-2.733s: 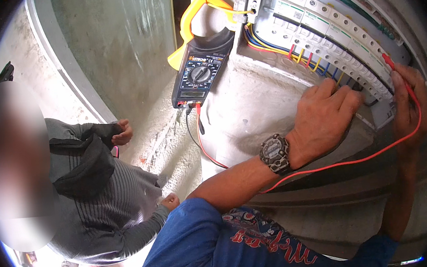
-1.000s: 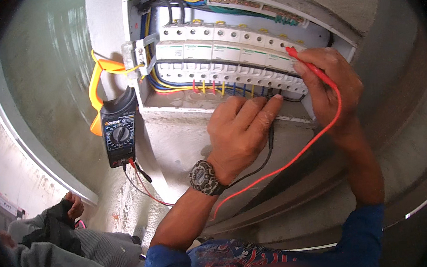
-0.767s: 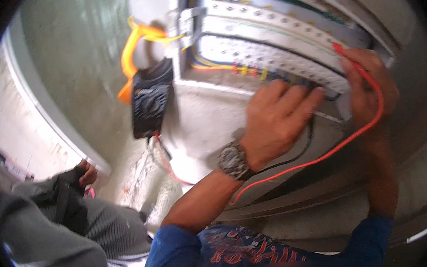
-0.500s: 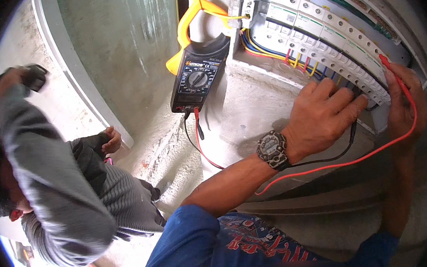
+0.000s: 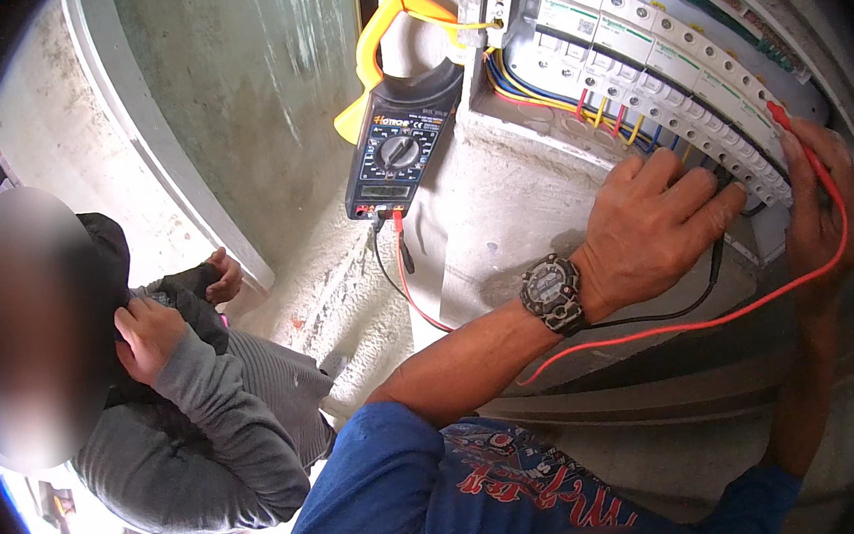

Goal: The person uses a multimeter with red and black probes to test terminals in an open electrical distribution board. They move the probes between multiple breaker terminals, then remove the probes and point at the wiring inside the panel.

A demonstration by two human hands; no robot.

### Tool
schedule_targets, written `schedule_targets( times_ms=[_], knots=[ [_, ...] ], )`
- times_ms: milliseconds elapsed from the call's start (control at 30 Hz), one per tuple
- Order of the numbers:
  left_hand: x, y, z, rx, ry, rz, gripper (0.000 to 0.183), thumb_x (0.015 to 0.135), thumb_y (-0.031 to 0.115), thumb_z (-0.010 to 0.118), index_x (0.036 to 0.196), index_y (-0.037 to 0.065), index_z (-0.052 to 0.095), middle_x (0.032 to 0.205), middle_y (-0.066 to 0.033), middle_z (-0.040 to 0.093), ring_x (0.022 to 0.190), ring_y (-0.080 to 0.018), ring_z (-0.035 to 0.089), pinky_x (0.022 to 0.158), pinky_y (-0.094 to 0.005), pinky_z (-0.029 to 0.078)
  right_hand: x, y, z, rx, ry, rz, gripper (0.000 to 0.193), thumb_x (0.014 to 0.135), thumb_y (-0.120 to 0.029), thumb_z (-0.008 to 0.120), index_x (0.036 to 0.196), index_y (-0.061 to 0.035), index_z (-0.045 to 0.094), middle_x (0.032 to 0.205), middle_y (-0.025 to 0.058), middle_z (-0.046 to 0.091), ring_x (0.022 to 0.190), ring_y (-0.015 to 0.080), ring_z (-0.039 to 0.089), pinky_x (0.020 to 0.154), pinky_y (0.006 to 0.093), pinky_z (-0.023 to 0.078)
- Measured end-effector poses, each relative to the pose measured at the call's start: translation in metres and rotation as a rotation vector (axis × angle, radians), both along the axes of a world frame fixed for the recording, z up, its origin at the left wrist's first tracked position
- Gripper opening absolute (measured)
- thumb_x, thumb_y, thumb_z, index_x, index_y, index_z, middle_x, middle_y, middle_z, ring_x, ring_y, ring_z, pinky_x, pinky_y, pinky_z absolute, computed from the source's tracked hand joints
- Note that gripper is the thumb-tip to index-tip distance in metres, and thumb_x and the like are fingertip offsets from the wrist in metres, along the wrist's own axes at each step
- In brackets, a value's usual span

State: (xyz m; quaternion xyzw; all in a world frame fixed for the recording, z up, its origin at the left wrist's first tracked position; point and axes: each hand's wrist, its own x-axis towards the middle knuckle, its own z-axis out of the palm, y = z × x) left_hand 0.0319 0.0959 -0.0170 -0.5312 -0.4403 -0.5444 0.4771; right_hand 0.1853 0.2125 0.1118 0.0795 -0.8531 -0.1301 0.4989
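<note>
My left hand point(image 5: 650, 234), with a watch on its wrist, is closed on the black test probe point(image 5: 718, 262) at the lower row of breaker terminals. Its fingers hide the probe's tip. At the right end of the breaker row, my right hand point(image 5: 823, 201) pinches the red test probe point(image 5: 779, 117), tip against the top terminals. Both leads run to a clamp meter point(image 5: 398, 154), black with a yellow jaw, which hangs by a yellow wire from the panel's left side. White circuit breakers point(image 5: 661, 53) fill the open panel, with red, yellow and blue wires below them.
At the left stands a co-worker point(image 5: 190, 436) in a grey top, a hand raised near the head. A green-grey glass pane point(image 5: 243, 91) and white frame point(image 5: 153, 158) lie behind. Rough plaster point(image 5: 335, 304) borders the panel box. Green wires point(image 5: 703, 14) run along its upper edge.
The co-worker has lowered a raised arm and turned. My hands keep their places on the probes; the whole panel view has shifted slightly. The meter hangs almost as before.
</note>
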Motion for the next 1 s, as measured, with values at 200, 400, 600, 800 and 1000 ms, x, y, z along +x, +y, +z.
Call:
schedule_targets(
  times_ms=[200,400,600,800,1000],
  knots=[
    [-0.003,-0.001,-0.001,-0.028,0.024,0.01,0.038,0.082,0.018,0.073,0.119,0.013,0.075,0.091,-0.0002,0.061,0.079,-0.0212,0.056,0.064,-0.0379,0.046,-0.003,-0.005,0.003,0.001,0.006,-0.035,0.02,0.103,-0.003,0.069,0.122,-0.004,0.075,0.116,0.0142,0.077,0.106,0.0251,0.074,0.095,0.0373,0.058],
    [-0.015,-0.002,-0.006,-0.049,0.077,-0.072,0.047,0.077,0.011,0.074,0.125,0.011,0.075,0.101,-0.0018,0.069,0.078,-0.0217,0.059,0.064,-0.0365,0.047,-0.008,-0.006,-0.003,0.121,0.117,0.037,0.017,0.095,-0.005,0.078,0.111,-0.0047,0.074,0.105,0.0129,0.077,0.096,0.0314,0.076,0.087,0.0403,0.06],
    [-0.013,-0.011,-0.004,-0.058,0.11,-0.129,0.044,0.077,0.005,0.075,0.12,0.013,0.077,0.098,-0.0011,0.073,0.079,-0.0212,0.064,0.065,-0.0372,0.049,0.006,-0.012,-0.009,0.147,0.149,0.155,0.024,0.09,-0.001,0.082,0.11,-0.0033,0.07,0.102,0.0161,0.076,0.091,0.0345,0.076,0.081,0.0424,0.061],
    [-0.003,-0.006,-0.006,-0.051,0.088,-0.155,0.044,0.078,0.005,0.075,0.121,0.014,0.078,0.099,-0.001,0.073,0.079,-0.0214,0.064,0.065,-0.0374,0.049,0.008,-0.009,-0.011,0.102,0.179,0.142,0.026,0.088,0.0,0.083,0.11,-0.0026,0.07,0.101,0.0149,0.077,0.089,0.0331,0.075,0.079,0.0425,0.061],
    [0.002,0.001,-0.006,-0.045,0.064,-0.18,0.046,0.077,0.002,0.075,0.121,0.013,0.078,0.1,-0.0024,0.073,0.08,-0.0225,0.064,0.066,-0.038,0.05,0.004,-0.004,-0.01,0.151,0.144,0.136,0.027,0.087,-0.001,0.084,0.11,-0.0027,0.07,0.101,0.0134,0.077,0.087,0.0324,0.075,0.077,0.0418,0.06]
  ],
)
